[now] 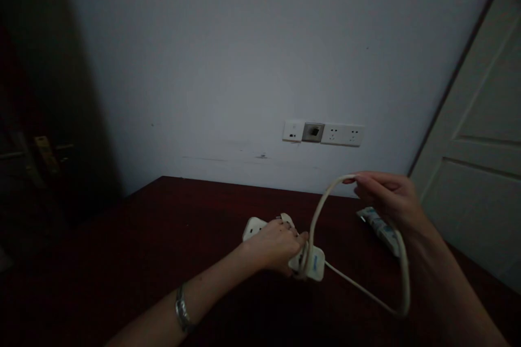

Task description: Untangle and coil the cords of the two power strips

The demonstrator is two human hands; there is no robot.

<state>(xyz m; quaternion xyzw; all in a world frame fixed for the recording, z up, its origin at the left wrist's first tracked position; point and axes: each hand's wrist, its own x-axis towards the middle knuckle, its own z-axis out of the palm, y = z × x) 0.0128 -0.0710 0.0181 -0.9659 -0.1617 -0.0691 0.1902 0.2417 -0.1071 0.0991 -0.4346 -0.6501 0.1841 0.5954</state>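
Observation:
A white power strip [317, 267] lies slantwise on the dark red table, with part of its cord wound around it near the right end. My left hand [279, 244] is closed over the strip's middle and hides much of it. Beside those fingers, what looks like the cord's plug [287, 220] sticks up. My right hand [388, 195] pinches the white cord [319, 209] above the table, to the right of the strip. From there the cord hangs in a wide loop and runs back to the strip's right end.
A white and blue packet [378, 227] lies on the table [183, 227] behind my right wrist. Wall sockets [342, 134] sit above the table's back edge. A white door [480, 162] stands at the right, and a dark door with a brass handle plate [46, 154] at the left.

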